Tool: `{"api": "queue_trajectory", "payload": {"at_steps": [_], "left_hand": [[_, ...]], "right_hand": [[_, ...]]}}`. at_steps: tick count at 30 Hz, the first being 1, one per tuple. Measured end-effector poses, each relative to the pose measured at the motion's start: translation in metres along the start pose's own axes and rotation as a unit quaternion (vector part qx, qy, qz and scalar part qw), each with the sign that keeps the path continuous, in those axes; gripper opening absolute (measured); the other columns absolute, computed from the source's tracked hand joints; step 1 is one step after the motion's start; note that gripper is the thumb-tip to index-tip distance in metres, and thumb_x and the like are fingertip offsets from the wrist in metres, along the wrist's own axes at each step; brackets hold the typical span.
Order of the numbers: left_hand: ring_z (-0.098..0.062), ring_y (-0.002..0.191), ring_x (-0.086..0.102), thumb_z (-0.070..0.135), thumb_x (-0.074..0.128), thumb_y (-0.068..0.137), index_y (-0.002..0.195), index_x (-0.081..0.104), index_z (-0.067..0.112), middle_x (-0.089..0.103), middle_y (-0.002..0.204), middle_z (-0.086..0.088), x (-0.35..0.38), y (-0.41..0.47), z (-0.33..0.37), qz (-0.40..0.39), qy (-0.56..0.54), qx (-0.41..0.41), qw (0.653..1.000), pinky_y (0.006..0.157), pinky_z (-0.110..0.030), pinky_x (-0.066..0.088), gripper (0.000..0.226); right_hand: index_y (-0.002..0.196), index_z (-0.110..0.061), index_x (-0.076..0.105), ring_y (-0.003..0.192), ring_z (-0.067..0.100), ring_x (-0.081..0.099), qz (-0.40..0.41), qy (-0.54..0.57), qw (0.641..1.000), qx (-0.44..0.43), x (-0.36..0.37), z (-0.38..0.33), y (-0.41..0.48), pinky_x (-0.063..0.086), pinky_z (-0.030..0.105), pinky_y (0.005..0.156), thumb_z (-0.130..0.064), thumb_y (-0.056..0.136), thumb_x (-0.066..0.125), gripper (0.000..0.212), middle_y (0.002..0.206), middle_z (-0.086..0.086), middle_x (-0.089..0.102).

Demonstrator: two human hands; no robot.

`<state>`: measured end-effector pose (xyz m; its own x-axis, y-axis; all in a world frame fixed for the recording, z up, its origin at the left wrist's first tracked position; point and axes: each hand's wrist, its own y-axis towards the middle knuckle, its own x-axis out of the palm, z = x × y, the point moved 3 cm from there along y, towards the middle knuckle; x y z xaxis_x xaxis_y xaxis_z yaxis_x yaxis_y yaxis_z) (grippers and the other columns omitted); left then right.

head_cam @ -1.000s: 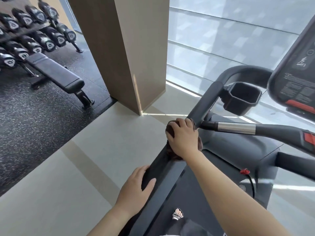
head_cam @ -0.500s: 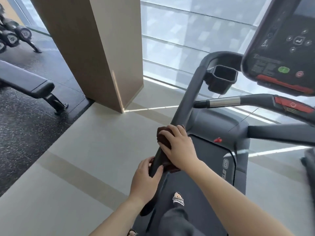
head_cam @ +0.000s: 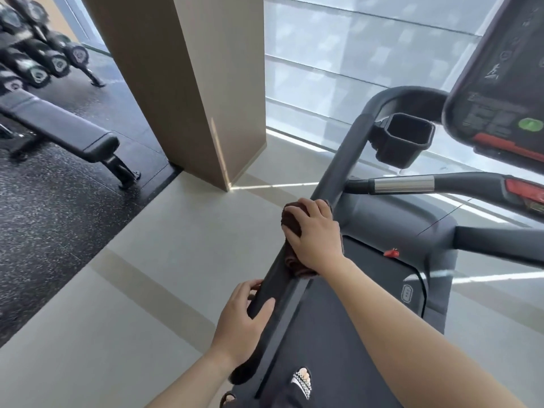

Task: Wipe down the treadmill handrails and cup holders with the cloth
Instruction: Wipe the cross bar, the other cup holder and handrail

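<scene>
Right hand [head_cam: 315,235], palm down, fingers curled over a brown cloth [head_cam: 291,222], forearm bare, extended from lower right, left hand [head_cam: 243,318] lower, thumb over the top of the handrail [head_cam: 338,172], fingers wrapped round its outer side, forearm bare.

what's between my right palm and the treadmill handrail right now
In the head view, the dark brown cloth lies between your right hand and the left handrail, bunched around the rail. Your left hand holds the bare rail lower down.
</scene>
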<state>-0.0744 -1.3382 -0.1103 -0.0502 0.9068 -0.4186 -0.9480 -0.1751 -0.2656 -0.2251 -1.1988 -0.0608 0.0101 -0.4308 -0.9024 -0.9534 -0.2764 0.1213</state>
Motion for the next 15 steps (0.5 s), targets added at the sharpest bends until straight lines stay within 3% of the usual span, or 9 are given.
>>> {"api": "queue_trajectory", "payload": {"at_steps": [8,12,15], "left_hand": [[0.004,0.100,0.054,0.039,0.053,0.088,0.108,0.053,0.044,0.060,0.110,0.019,0.001,0.003,-0.003,-0.016,-0.013,-0.012,1.000,0.080,-0.020,0.046,0.020],[0.001,0.104,0.055,0.034,0.041,0.095,0.102,0.058,0.044,0.062,0.110,0.018,-0.019,0.002,-0.010,-0.038,-0.011,-0.037,0.999,0.089,-0.027,0.045,0.020],[-0.001,0.107,0.053,0.035,0.041,0.095,0.098,0.055,0.047,0.059,0.111,0.020,-0.051,-0.002,-0.016,-0.052,0.041,-0.024,0.998,0.086,-0.024,0.041,0.019]], "right_hand": [[0.122,-0.028,0.048,0.129,0.026,0.023,-0.006,-0.003,1.000,0.011,0.005,-0.006,-0.017,0.041,0.050,0.084,-0.054,0.080,0.052,0.050,0.139,-0.001,0.036],[0.124,-0.028,0.047,0.129,0.027,0.026,-0.005,0.004,1.000,-0.007,0.009,-0.023,-0.050,0.043,0.049,0.084,-0.053,0.081,0.052,0.050,0.140,0.001,0.037],[0.123,-0.030,0.046,0.130,0.027,0.027,0.001,0.011,1.000,-0.008,0.014,-0.044,-0.082,0.041,0.048,0.088,-0.054,0.082,0.049,0.047,0.140,-0.001,0.037]]}}
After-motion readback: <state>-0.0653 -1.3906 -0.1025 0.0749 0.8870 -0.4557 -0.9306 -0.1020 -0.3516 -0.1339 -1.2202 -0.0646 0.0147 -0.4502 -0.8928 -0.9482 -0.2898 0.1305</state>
